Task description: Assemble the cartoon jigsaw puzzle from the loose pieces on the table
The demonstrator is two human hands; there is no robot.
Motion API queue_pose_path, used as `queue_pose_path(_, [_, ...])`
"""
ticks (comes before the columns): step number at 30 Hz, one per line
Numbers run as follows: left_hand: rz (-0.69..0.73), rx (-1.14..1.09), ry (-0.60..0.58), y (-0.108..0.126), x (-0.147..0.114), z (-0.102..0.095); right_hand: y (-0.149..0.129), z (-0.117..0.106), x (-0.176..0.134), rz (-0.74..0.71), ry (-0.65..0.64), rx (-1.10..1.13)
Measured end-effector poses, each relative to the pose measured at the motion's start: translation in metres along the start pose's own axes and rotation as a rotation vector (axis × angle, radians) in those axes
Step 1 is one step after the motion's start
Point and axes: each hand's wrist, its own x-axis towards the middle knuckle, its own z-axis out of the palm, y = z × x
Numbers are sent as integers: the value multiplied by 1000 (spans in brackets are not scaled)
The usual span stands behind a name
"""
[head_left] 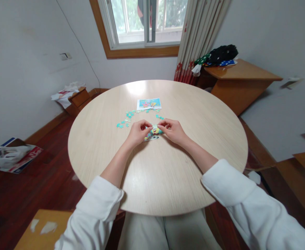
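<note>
Both my hands meet over a partly joined jigsaw puzzle point(155, 131) with a yellow cartoon figure on it, near the middle of the round table. My left hand point(139, 132) is pinched at the upper left of the puzzle. From the right, my right hand point(173, 130) pinches too, its fingertips close to the left ones. A pale green puzzle piece point(154, 126) shows between the fingertips. Fingers cover part of the joined section. Just beyond lie several loose turquoise and pale green pieces point(129, 114), in a curve below a printed picture card point(149, 103).
The round wooden table point(100, 139) fills the middle. A wooden desk point(241, 71) with dark cloth point(222, 55) stands at the back right, beside a curtain point(196, 38). On the left floor a plastic bag point(11, 155) rests on a printed box. A wooden stool point(42, 229) is at lower left.
</note>
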Motion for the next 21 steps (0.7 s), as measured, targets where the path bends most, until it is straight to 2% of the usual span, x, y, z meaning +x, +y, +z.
queue_pose_path(21, [-7, -15, 8, -2, 0, 0, -1, 1, -1, -7, 10, -15])
